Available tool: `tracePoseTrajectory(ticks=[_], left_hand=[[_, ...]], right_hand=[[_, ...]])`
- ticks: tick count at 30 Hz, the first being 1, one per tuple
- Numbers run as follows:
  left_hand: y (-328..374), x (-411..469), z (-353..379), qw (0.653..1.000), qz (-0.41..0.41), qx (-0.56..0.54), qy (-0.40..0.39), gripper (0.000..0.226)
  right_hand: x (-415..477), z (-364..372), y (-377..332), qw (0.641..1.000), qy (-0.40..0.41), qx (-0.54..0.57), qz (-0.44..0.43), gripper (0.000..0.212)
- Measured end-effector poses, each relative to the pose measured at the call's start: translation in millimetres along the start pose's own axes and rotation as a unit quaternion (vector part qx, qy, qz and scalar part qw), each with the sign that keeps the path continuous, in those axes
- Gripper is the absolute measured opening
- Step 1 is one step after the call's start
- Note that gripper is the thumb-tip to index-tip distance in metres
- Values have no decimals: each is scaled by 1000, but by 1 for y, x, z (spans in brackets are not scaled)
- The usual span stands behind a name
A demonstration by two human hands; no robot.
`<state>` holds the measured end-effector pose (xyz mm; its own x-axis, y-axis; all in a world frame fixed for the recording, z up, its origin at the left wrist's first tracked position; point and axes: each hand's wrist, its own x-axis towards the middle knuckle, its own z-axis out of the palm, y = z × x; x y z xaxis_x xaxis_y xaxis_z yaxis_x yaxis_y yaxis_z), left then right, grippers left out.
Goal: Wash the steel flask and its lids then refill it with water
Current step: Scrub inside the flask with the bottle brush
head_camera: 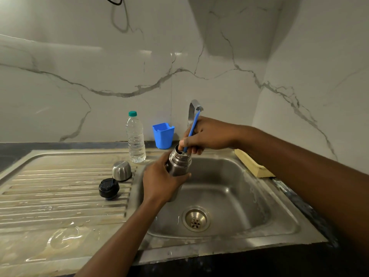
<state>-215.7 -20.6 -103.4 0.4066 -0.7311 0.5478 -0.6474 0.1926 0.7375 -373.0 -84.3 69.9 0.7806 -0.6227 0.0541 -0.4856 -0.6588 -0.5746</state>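
My left hand (159,176) grips the steel flask (179,162) around its body and holds it tilted above the sink basin (229,186). The flask's mouth is uncovered. My right hand (205,134) holds a blue brush handle (192,129) that goes down into the flask's mouth; the brush head is hidden inside. The steel cup lid (121,170) stands upside down on the drainboard (60,186), and the black stopper lid (108,188) lies just in front of it.
A plastic water bottle with a teal cap (135,138) and a blue plastic cup (163,135) stand at the back of the sink. The steel tap (192,110) rises behind my right hand. A yellow sponge (253,164) lies on the right rim. The drain (196,218) sits mid-basin.
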Motion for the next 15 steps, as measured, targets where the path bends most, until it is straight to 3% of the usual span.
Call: tracePoseTrajectory(ticks=[7,15], left_hand=[[-7,2,0,1000,-13,-1,0,76],[-3,1,1,1000,-8,7,-1,78]], right_hand=[[-8,-28,-11,998,51,18,-31,20],[-2,-10,4,1000,8,3,-5,20]])
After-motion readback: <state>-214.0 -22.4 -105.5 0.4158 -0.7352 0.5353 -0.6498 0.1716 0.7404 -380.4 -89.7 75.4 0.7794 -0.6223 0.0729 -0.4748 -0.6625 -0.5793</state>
